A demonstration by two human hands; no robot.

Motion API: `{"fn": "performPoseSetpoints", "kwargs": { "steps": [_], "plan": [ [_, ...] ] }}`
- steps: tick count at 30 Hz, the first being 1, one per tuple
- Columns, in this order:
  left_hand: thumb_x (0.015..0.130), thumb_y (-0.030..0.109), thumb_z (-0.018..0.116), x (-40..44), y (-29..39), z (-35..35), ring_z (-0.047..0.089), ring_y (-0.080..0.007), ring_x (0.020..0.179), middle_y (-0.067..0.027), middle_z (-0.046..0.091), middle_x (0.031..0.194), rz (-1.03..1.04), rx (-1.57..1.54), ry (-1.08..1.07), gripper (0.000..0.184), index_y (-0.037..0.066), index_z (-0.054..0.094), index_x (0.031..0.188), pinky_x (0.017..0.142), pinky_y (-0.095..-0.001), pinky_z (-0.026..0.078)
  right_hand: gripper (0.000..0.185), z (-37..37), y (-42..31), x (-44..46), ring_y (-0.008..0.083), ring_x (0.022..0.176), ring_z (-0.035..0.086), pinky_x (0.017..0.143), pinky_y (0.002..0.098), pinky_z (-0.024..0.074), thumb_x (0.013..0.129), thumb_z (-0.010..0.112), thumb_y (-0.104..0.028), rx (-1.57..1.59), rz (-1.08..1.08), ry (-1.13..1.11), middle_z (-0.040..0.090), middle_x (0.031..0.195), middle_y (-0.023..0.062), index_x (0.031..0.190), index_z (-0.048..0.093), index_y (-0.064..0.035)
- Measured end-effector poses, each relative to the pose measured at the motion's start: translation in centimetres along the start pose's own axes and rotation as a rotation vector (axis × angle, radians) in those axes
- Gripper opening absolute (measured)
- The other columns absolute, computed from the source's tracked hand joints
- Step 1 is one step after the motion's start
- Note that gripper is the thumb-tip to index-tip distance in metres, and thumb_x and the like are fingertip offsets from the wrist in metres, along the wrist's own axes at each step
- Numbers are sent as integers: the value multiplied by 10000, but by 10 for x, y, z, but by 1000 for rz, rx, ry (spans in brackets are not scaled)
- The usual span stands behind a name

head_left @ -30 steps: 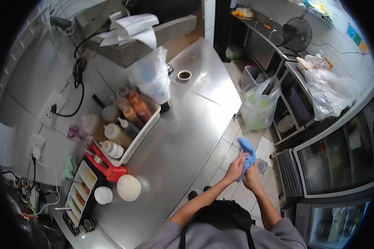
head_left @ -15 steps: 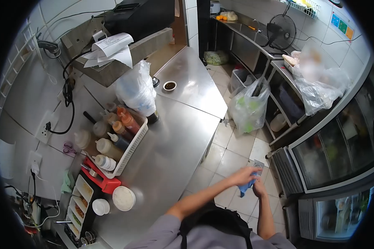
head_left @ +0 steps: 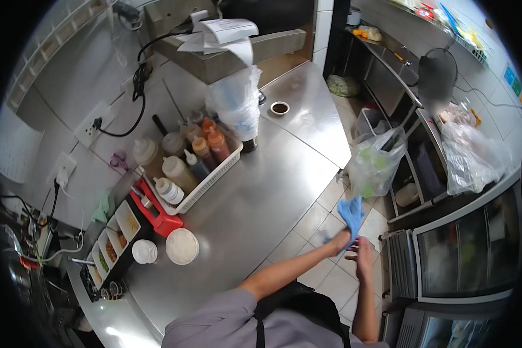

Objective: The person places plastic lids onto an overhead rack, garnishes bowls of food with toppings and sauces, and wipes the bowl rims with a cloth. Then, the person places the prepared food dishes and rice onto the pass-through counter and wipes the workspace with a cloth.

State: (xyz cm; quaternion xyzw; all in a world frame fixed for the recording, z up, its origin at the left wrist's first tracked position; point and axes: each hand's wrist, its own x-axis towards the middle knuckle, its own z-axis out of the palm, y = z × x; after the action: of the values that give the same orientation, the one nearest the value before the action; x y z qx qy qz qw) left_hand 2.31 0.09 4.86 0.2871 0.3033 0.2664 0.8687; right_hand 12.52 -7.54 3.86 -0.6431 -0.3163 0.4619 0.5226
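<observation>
Nearest me, the left hand (head_left: 343, 238) is raised over the tiled floor (head_left: 337, 285), off the edge of the desk (head_left: 246, 203). A blue glove (head_left: 350, 213) sits over it, bunched toward the wrist. The fingers inside look extended and somewhat apart, with nothing in their grasp that I can see.

The right hand (head_left: 362, 256) is bare, just beside the cuff, fingers loosely parted. I cannot tell whether they touch the glove.

I judge the glove very light, thin and limp – likely stretchy, clinging to damp skin and prone to tearing under a hard pinch. Best hold is the rolled cuff, pads flat, pulling evenly; the fingertips would only stretch.

Farther off on the desk: a round white tub (head_left: 182, 246), then a white basket (head_left: 216, 176) of squeeze bottles – beyond both, a small dish (head_left: 280, 108) of dark liquid. A filled plastic bag (head_left: 372, 165) stands by the shelving, well apart from the tub.
</observation>
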Motion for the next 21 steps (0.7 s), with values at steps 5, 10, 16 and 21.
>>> {"fn": "performPoseSetpoints", "kwargs": {
  "steps": [5,10,16,21],
  "plan": [
    [835,267,486,-15,-43,-2,419,-318,1172,-239,432,1237,778,1018,154,538,-30,342,1260,976,-337,329,432,31,21,4,248,949,538,790,385,470,895,435,-367,542,95,-294,527,1101,103,1200,429,-61],
    [809,173,501,-7,-78,-6,537,-296,1013,-205,563,1058,453,768,-7,352,0,504,1116,867,-359,405,354,28,31,13,272,870,555,736,383,455,882,442,-312,36,-207,10,573,1012,132,1087,504,-30],
    [797,128,531,-30,-18,-52,490,-204,1085,-143,512,1180,537,514,-84,457,-31,421,1211,954,-306,363,284,5,5,37,282,852,562,706,375,429,886,427,-236,-690,-179,-314,608,916,170,939,585,-7],
    [832,129,518,-32,-22,-31,454,-198,1132,-124,492,1199,1034,865,467,448,-30,391,1231,977,-303,339,428,76,-7,18,373,1129,411,939,395,346,837,486,-219,-598,-636,-110,382,1282,245,1181,440,31]
  ]
}}
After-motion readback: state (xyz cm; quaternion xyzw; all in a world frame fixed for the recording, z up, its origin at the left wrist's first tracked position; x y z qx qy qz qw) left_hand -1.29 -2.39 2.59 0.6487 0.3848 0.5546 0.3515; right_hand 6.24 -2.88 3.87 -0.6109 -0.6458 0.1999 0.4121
